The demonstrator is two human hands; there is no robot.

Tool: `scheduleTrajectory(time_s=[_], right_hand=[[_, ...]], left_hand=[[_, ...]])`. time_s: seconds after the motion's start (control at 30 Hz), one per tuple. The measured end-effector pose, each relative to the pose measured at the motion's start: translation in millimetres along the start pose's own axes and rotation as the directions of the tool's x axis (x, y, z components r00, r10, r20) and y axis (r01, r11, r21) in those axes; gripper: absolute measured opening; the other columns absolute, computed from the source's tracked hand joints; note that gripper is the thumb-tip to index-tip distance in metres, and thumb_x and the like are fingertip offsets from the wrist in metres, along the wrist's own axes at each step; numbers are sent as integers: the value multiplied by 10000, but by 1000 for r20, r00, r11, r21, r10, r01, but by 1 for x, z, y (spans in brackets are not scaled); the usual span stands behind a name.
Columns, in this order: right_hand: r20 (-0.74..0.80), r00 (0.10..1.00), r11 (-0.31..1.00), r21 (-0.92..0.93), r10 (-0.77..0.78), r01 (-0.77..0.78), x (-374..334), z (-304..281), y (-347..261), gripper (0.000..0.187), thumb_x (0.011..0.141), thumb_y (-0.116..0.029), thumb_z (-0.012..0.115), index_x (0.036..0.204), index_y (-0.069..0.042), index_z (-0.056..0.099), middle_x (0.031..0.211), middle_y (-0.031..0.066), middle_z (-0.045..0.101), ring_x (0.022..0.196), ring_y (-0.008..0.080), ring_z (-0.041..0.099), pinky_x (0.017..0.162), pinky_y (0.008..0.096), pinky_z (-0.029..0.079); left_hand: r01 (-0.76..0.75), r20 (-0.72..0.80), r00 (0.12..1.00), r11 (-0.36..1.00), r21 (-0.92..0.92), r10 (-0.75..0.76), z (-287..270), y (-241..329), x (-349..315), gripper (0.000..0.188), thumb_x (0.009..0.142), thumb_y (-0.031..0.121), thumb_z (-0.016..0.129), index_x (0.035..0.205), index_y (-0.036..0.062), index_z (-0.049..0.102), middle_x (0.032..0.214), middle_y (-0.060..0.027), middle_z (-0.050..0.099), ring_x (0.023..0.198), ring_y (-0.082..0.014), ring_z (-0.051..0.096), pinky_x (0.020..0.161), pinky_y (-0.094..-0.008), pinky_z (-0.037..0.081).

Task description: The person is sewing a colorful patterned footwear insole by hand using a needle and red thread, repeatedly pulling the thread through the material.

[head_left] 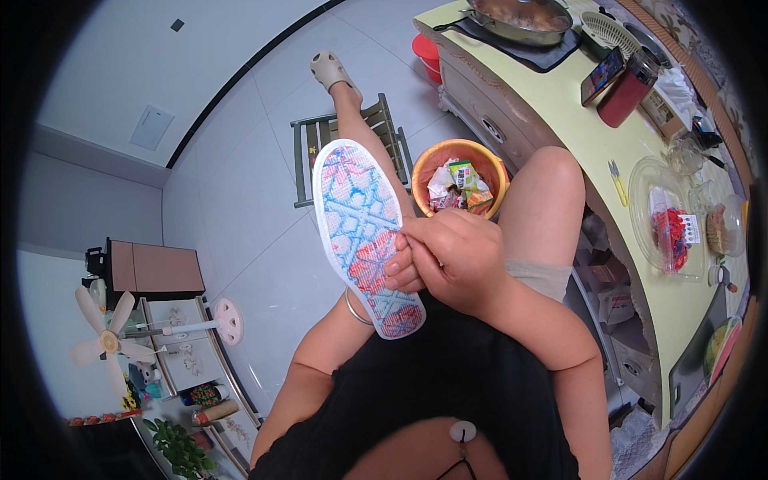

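A shoe insole (364, 232) with a white rim and a blue, red and pink stitched pattern is held up tilted in front of me. My left hand (405, 278) is mostly hidden behind it, and fingertips curl round its right edge onto the patterned face. A metal bangle (358, 309) circles my left wrist. My right hand (460, 256) is closed at that same edge, thumb and forefinger pinched together. Whatever the pinch holds is too small to make out.
Beyond my knees stand an orange bin (498, 164) with wrappers and a folding stool (392, 132) under my foot. The counter (552, 96) on the right bears a pan (524, 22), phone (602, 76), red flask (630, 90) and tray of red thread (642, 240). A fan (108, 340) is at left.
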State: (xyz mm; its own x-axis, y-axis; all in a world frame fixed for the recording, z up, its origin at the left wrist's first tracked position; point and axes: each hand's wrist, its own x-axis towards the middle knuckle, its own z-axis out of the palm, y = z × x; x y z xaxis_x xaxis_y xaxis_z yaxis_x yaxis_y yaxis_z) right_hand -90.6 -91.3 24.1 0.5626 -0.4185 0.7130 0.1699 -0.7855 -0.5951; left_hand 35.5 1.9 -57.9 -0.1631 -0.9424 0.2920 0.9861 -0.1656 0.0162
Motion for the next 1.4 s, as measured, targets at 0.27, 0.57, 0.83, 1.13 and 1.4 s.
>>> scheduleTrajectory(time_s=[0.27, 0.57, 0.83, 1.13, 1.4], right_hand=[[49, 967, 932, 256, 252, -256, -7, -5, 10, 70, 756, 12, 623, 811, -31, 628, 709, 79, 629, 635, 191, 626, 557, 288, 481], [368, 753, 396, 678, 546, -619, -28, -1, 27, 158, 858, -5, 596, 1015, 3, 603, 875, -9, 640, 791, 68, 586, 691, 220, 475], [-175, 811, 776, 457, 558, -435, -22, -7, 39, 228, 801, 23, 623, 1025, -10, 600, 920, 57, 630, 878, 131, 572, 763, 258, 464], [-35, 988, 981, -125, -151, 146, -1, 2, 24, 214, 621, -1, 689, 824, -42, 635, 837, 85, 592, 792, 280, 561, 691, 361, 460], [-94, 814, 430, 880, 573, -201, 17, -75, -10, 40, 928, -63, 467, 922, -24, 469, 715, 89, 563, 560, 130, 547, 496, 211, 471]], left_hand=[[-12, -324, 930, 895, 446, 174, 37, -5, -2, 199, 909, 198, 467, 958, 13, 522, 633, -72, 494, 474, -157, 421, 463, -267, 318], [-3, -489, 793, 805, 594, 364, 52, -6, 6, 159, 893, 41, 507, 988, -79, 552, 968, -169, 640, 857, -193, 645, 812, -306, 527], [-17, -425, 669, 585, 811, 609, 64, -4, 9, 68, 868, -14, 561, 900, -74, 558, 872, -164, 662, 751, -168, 660, 706, -276, 558], [90, -186, 679, 171, 981, 710, 56, -14, 11, 33, 845, -28, 597, 859, -33, 568, 798, -91, 659, 663, -67, 615, 600, -174, 492], [497, 235, 539, -531, 686, 809, 28, 33, -12, 121, 772, 55, 663, 720, -1, 569, 549, -27, 558, 512, -82, 543, 510, -244, 449]])
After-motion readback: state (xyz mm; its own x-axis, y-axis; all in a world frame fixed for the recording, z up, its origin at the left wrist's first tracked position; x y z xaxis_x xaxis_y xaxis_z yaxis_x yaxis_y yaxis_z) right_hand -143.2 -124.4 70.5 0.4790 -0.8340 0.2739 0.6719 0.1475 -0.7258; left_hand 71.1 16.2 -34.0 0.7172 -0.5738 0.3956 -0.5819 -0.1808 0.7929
